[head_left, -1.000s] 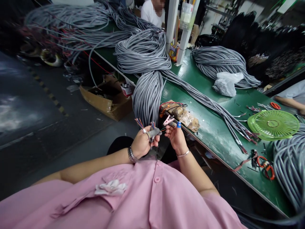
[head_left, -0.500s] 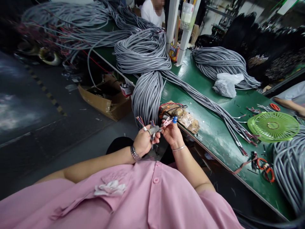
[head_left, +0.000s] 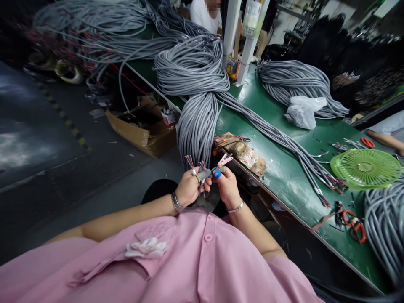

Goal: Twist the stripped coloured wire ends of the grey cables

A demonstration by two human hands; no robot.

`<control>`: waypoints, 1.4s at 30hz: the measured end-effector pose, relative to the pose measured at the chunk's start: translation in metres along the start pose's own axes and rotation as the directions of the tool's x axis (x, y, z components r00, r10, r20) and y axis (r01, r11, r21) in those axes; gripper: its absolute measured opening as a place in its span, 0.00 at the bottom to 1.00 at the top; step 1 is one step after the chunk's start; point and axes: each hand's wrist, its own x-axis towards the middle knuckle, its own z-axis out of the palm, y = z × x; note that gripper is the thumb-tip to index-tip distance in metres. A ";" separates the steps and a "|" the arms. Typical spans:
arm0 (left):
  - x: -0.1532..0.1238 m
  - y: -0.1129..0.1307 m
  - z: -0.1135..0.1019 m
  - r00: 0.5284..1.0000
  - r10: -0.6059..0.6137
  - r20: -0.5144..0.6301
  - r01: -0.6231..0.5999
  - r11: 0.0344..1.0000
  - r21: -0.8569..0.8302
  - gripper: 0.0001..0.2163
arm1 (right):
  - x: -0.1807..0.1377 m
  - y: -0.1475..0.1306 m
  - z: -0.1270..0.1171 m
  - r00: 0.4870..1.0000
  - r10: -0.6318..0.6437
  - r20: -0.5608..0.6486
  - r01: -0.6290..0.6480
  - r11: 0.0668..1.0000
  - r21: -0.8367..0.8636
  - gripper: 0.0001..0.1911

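Note:
My left hand (head_left: 188, 188) is closed around grey cables (head_left: 203, 174), whose stripped ends fan out into thin coloured wires (head_left: 189, 162) above the fist. My right hand (head_left: 229, 188) is close beside it, with a blue cover (head_left: 216, 173) on the thumb. Thumb and forefinger pinch together at dark wire ends by the tip of one held cable. A small pink clip (head_left: 225, 160) sticks up from the right hand's fingers; what it grips is too small to tell. Just beyond the hands, a thick bundle of grey cable (head_left: 198, 126) hangs over the table edge.
The green table (head_left: 284, 189) bears coiled grey cables (head_left: 192, 67), a taped cardboard piece (head_left: 248, 156), a green fan (head_left: 366, 169) and orange-handled scissors (head_left: 358, 229). A cardboard box (head_left: 129, 132) stands left. Another person's arm (head_left: 386, 139) is at the right edge.
My right thumb has come down from its raised position to pinch against the forefinger. The pink clip now stands up clear of the thumb. My left hand keeps its hold.

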 end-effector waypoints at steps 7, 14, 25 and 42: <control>0.001 0.002 -0.006 0.982 -0.134 0.131 0.136 0.991 -0.001 0.11 | -0.001 -0.004 0.003 0.967 0.126 0.223 -0.163 0.974 0.155 0.13; -0.001 -0.002 -0.012 0.982 -0.113 0.149 0.111 0.994 0.021 0.10 | 0.009 -0.003 0.001 0.962 0.174 0.210 -0.201 0.973 0.117 0.15; -0.002 0.000 -0.005 1.000 -0.010 0.010 0.010 1.000 -0.028 0.08 | 0.003 0.010 -0.008 0.999 -0.038 -0.030 0.037 0.998 -0.042 0.10; -0.001 0.011 0.015 0.999 -0.013 0.045 0.014 0.999 -0.032 0.08 | 0.035 -0.021 -0.014 0.999 0.031 0.015 -0.033 0.992 0.119 0.23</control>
